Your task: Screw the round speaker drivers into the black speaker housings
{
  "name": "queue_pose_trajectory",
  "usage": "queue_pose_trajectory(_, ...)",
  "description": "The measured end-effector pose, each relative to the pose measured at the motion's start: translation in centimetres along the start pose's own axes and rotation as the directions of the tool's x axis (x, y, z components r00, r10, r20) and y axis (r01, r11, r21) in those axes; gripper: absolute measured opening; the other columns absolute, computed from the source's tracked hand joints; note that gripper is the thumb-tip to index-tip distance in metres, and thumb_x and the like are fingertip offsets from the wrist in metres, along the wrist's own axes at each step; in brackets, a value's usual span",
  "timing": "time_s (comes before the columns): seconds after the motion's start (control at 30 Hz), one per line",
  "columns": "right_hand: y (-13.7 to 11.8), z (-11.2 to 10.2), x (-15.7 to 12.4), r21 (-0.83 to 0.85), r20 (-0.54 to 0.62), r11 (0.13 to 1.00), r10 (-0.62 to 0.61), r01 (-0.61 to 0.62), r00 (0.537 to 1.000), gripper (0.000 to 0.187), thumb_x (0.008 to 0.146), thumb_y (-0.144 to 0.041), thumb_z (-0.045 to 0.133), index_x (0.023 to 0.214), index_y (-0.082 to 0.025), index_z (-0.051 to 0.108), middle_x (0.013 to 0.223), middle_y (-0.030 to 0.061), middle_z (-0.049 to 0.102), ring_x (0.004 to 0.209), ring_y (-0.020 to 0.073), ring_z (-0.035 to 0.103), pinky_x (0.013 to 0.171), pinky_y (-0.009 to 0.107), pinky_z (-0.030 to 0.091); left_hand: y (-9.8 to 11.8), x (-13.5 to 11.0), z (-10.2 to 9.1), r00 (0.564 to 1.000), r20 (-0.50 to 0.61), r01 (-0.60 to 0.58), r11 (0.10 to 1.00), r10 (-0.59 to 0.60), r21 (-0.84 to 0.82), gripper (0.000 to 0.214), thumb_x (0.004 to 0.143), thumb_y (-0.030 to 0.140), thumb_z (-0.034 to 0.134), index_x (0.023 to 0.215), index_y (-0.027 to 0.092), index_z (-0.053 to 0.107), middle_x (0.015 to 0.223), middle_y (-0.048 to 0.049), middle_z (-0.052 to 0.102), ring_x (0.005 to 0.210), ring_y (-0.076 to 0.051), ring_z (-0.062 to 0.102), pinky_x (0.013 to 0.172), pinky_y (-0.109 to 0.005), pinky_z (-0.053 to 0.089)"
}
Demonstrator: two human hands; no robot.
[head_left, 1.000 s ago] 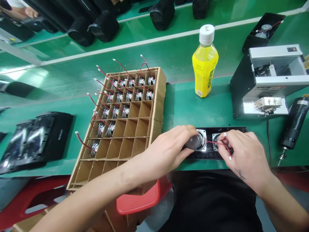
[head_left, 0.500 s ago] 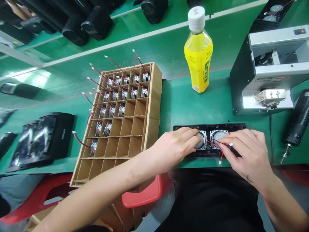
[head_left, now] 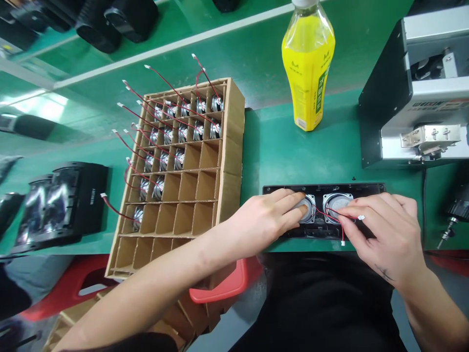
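A long black speaker housing [head_left: 362, 187] lies on the green bench in front of me. Two small round speaker drivers sit in it side by side. My left hand [head_left: 266, 221] presses its fingertips down on the left driver [head_left: 307, 209]. My right hand [head_left: 381, 234] rests over the right driver [head_left: 335, 203] and pinches the red wire [head_left: 331, 216] with its white plug ends. The fingers of both hands are bent onto the parts.
A cardboard divider box [head_left: 230, 146] with several wired drivers stands to the left. A yellow drink bottle [head_left: 308, 58] is behind the housing. A grey and black machine [head_left: 414, 98] and an electric screwdriver [head_left: 454, 215] are at the right. Black housings [head_left: 73, 200] lie at the far left.
The left driver has gone down from my left hand's grip into the housing, and that hand now presses on it. My right hand has drawn the red wire flatter across the right driver.
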State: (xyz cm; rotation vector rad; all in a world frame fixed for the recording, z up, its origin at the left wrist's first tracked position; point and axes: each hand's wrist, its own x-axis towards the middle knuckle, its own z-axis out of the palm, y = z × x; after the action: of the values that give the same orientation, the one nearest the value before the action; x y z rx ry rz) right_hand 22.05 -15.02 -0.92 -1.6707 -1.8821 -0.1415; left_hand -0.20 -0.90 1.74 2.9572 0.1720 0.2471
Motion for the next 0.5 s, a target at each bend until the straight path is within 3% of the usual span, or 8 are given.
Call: queue_pose_trajectory(0.5, 0.13, 0.15, -0.03, -0.013, -0.032, 1.0, -0.026, 0.026, 0.999, 0.013, 0.091, -0.014, 0.075, 0.096, -0.019, 0.065, 0.095, -0.0035, 0.068, 0.085, 0.0126, 0.062, 0.085, 0.035, 0.035, 0.12, -0.23, 0.12, 1.0, 0.008, 0.03, 0.999, -0.03, -0.01, 0.028, 0.112, 0.025, 0.045, 0.118, 0.01, 0.068, 0.123, -0.0161, 0.074, 0.111, -0.025, 0.072, 0.091, -0.038, 0.066)
